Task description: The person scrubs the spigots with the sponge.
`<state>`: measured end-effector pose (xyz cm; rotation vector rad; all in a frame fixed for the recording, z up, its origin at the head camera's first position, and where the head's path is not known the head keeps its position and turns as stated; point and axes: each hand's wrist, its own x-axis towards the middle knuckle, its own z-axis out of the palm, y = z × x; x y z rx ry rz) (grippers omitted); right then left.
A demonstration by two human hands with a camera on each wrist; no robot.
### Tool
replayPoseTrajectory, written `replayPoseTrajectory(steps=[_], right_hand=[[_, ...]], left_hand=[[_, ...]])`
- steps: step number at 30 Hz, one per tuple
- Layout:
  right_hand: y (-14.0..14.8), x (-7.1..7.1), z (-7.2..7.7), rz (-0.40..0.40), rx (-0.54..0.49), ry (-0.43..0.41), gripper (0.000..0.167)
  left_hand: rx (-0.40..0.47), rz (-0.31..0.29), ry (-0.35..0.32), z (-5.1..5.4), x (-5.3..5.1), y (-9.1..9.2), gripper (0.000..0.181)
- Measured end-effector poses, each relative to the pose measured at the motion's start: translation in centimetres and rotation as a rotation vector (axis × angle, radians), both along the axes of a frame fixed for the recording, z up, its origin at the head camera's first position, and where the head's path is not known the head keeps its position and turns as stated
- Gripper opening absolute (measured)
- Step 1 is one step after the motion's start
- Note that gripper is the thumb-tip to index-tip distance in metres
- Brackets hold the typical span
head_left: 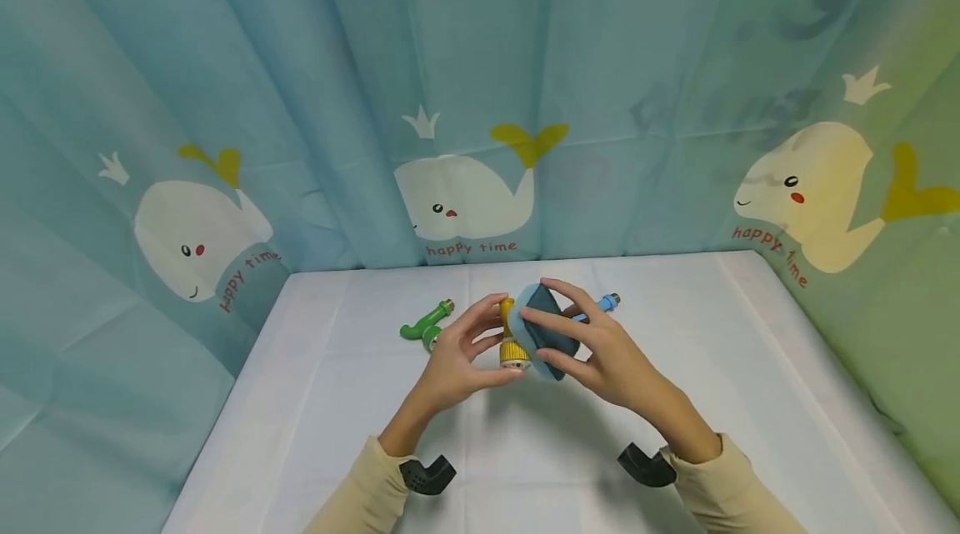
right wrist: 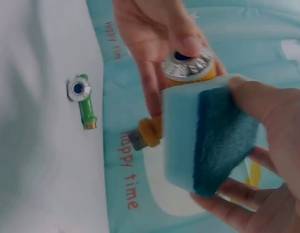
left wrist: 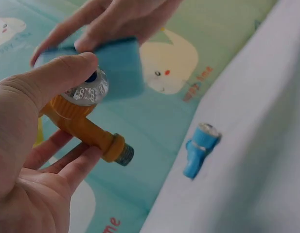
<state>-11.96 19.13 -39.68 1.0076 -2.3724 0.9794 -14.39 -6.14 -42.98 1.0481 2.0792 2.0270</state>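
Above the white table my left hand (head_left: 457, 355) grips a yellow-orange faucet (left wrist: 86, 128), thumb on its clear-and-silver knob and fingers under the body. The threaded end of the faucet points out past the fingers in the left wrist view. My right hand (head_left: 607, 351) holds a blue sponge (right wrist: 181, 138) with a darker scouring side (right wrist: 222, 141), pinched between thumb and fingers. The sponge's pale side faces the faucet and appears to be against it. In the head view the sponge hides part of the faucet.
A green faucet (head_left: 426, 324) lies on the white table (head_left: 360, 434) to the left of the hands. Behind the right hand lies a blue faucet (left wrist: 199, 148), partly hidden in the head view. A whale-print curtain (head_left: 622, 59) surrounds the table's back and sides.
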Motion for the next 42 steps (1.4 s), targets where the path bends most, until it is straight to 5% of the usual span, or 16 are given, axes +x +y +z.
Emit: replayPoseTrajectory(steps=[17,30,37,42], right_hand=[[-0.8,-0.6,0.4,-0.080,0.042,0.004,0.059],[-0.6,-0.2,0.0,0.014,0.136,0.129,0.062],[0.1,0.1,-0.3,-0.040,0.164,0.154,0.066],[0.0,0.2,-0.3,0.001,0.208,0.155,0.063]], left_hand=[[-0.001,0.010,0.007,-0.2,0.1,-0.4,0.090],[-0.016,0.013,0.030,-0.2,-0.1,-0.7,0.091],[-0.014,0.019,0.004,0.0,-0.2,-0.7,0.093],[-0.043,0.023,0.058,0.0,-0.4,-0.6,0.089]])
